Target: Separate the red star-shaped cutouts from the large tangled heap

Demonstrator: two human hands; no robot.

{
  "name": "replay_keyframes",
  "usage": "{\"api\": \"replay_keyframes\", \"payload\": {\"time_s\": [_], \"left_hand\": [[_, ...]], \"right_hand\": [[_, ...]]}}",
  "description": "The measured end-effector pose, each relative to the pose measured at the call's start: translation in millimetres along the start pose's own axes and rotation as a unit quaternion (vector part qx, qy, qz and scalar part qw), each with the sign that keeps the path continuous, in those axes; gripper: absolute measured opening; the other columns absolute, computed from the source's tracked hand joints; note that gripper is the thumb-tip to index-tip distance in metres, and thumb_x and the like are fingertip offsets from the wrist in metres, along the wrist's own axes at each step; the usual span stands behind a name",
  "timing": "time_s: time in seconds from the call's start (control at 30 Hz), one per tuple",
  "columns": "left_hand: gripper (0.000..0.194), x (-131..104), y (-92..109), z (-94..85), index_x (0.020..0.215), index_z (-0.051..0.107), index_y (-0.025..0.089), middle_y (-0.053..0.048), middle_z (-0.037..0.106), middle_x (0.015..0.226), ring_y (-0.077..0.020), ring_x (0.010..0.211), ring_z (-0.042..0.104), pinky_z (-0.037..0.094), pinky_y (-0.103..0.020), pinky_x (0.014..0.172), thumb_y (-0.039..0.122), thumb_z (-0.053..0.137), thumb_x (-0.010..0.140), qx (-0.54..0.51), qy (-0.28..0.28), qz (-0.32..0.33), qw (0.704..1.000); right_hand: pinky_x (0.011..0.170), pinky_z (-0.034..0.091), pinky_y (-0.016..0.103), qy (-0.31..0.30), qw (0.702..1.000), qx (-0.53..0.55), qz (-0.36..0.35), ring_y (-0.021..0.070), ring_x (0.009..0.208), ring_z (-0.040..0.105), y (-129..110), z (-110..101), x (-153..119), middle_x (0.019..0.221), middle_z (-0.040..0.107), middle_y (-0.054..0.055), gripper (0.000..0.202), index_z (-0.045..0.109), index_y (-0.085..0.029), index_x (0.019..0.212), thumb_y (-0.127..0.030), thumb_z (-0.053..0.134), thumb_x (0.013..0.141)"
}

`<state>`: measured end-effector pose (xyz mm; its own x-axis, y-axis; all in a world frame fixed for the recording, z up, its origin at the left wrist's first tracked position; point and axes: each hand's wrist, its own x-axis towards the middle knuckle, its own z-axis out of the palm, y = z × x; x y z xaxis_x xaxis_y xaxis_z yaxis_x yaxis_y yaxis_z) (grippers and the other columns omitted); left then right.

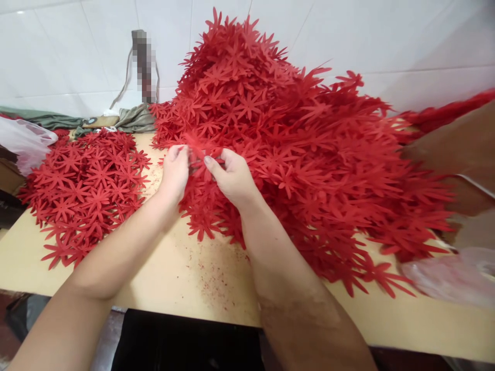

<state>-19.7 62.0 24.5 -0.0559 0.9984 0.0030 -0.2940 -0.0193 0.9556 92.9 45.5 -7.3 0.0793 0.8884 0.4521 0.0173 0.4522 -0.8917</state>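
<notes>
Between my two hands is a red flower-shaped cutout point(200, 149), blurred and partly lost against the pile behind it. My left hand point(176, 167) is closed, thumb and fingers pinched at its left side. At the right side, my right hand point(228, 172) is also closed in a pinch, thumb toward the left. Directly behind and to the right rises a large heap of red flower cutouts point(278, 129) with long narrow petals. To the left lies a lower, flatter pile of the same red cutouts point(91, 185).
Both piles rest on a pale wooden table point(166, 273) with red crumbs scattered near its front. Clear plastic bags lie at the left point(29, 141) and right point(452, 275). Brown cardboard point(456, 149) stands at the right. Greenish cloth point(135, 119) lies along the white tiled wall point(58, 51).
</notes>
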Motion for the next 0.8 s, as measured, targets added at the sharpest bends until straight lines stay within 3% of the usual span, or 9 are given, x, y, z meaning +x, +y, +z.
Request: {"api": "replay_keyframes", "payload": {"time_s": [0.07, 0.17, 0.33, 0.43, 0.53, 0.57, 0.63, 0.73, 0.8], "left_hand": [[0.015, 4, 5, -5.7, 0.08, 0.044, 0.019, 0.005, 0.059, 0.062, -0.0053, 0.054, 0.057, 0.043, -0.017, 0.058, 0.02, 0.039, 0.093, -0.007, 0.004, -0.018, 1.0], [0.01, 7, 9, -11.3, 0.081, 0.046, 0.018, 0.003, 0.064, 0.068, -0.0069, 0.061, 0.062, 0.043, -0.017, 0.06, 0.021, 0.045, 0.091, 0.029, -0.042, -0.038, 0.998], [0.013, 9, -1, -4.9, 0.078, 0.05, 0.014, 0.0, 0.066, 0.083, -0.006, 0.073, 0.062, 0.049, -0.02, 0.076, 0.001, 0.05, 0.081, 0.12, -0.089, -0.003, 0.989], [0.03, 17, -4, -5.9, 0.09, 0.051, 0.013, -0.005, 0.064, 0.104, -0.0079, 0.089, 0.062, 0.048, -0.025, 0.09, -0.01, 0.04, 0.075, 0.145, -0.041, 0.029, 0.988], [0.038, 21, -2, -11.2, 0.103, 0.053, 0.012, -0.009, 0.059, 0.119, -0.0106, 0.1, 0.059, 0.044, -0.027, 0.098, -0.01, 0.043, 0.073, 0.19, 0.007, 0.103, 0.976], [0.034, 19, -1, -12.1, 0.103, 0.055, 0.012, -0.009, 0.059, 0.118, -0.0118, 0.099, 0.058, 0.044, -0.028, 0.098, -0.006, 0.048, 0.074, 0.208, -0.005, 0.13, 0.969], [0.022, 14, -1, -11.1, 0.097, 0.059, 0.012, -0.008, 0.063, 0.106, -0.0133, 0.094, 0.058, 0.045, -0.029, 0.094, 0.005, 0.056, 0.077, 0.233, -0.082, 0.157, 0.956], [0.017, 3, -3, -5.5, 0.092, 0.061, 0.012, -0.004, 0.064, 0.089, -0.0118, 0.082, 0.057, 0.046, -0.028, 0.085, 0.017, 0.064, 0.077, 0.223, -0.196, 0.119, 0.948], [0.023, -1, -5, -3.1, 0.094, 0.061, 0.012, -0.002, 0.063, 0.084, -0.0099, 0.076, 0.056, 0.046, -0.026, 0.08, 0.019, 0.068, 0.074, 0.196, -0.209, 0.081, 0.955]], "right_hand": [[0.072, 0.049, 0.032, 0.022, 1.0, -0.022, 0.003, 0.0132, 0.066, 0.055, 1, -2, 0, 0.059, 0.051, -0.003, 0.033, 0.053, -0.021, 0.068, -0.049, 0.068, 0.073], [0.071, 0.049, 0.031, 0.044, 0.998, -0.034, 0.009, 0.0122, 0.063, 0.052, 5, -5, 1, 0.06, 0.052, -0.003, 0.033, 0.05, -0.021, 0.065, -0.047, 0.066, 0.075], [0.072, 0.047, 0.03, 0.081, 0.996, -0.023, 0.026, 0.0114, 0.065, 0.052, 15, -9, 6, 0.064, 0.052, -0.003, 0.022, 0.052, -0.02, 0.073, -0.037, 0.067, 0.075], [0.071, 0.046, 0.028, 0.103, 0.993, -0.03, 0.039, 0.0103, 0.065, 0.051, 15, -11, 7, 0.067, 0.054, -0.003, 0.02, 0.053, -0.019, 0.073, -0.033, 0.068, 0.074], [0.063, 0.043, 0.027, 0.101, 0.993, -0.048, 0.043, 0.0099, 0.06, 0.048, 10, -10, 5, 0.061, 0.052, -0.003, 0.024, 0.053, -0.019, 0.068, -0.037, 0.066, 0.076], [0.061, 0.042, 0.027, 0.097, 0.993, -0.055, 0.043, 0.0097, 0.058, 0.046, 8, -10, 4, 0.059, 0.051, -0.003, 0.027, 0.053, -0.019, 0.066, -0.04, 0.066, 0.075], [0.059, 0.04, 0.027, 0.085, 0.994, -0.057, 0.042, 0.0094, 0.057, 0.045, 5, -8, 2, 0.058, 0.05, -0.004, 0.035, 0.052, -0.019, 0.064, -0.049, 0.067, 0.073], [0.061, 0.042, 0.027, 0.072, 0.997, -0.021, 0.03, 0.0094, 0.059, 0.046, 2, -5, 1, 0.059, 0.05, -0.004, 0.046, 0.052, -0.019, 0.064, -0.062, 0.067, 0.067], [0.062, 0.043, 0.027, 0.071, 0.997, -0.001, 0.023, 0.0094, 0.06, 0.046, 2, -3, 1, 0.058, 0.046, -0.005, 0.052, 0.049, -0.02, 0.062, -0.07, 0.064, 0.064]]}}
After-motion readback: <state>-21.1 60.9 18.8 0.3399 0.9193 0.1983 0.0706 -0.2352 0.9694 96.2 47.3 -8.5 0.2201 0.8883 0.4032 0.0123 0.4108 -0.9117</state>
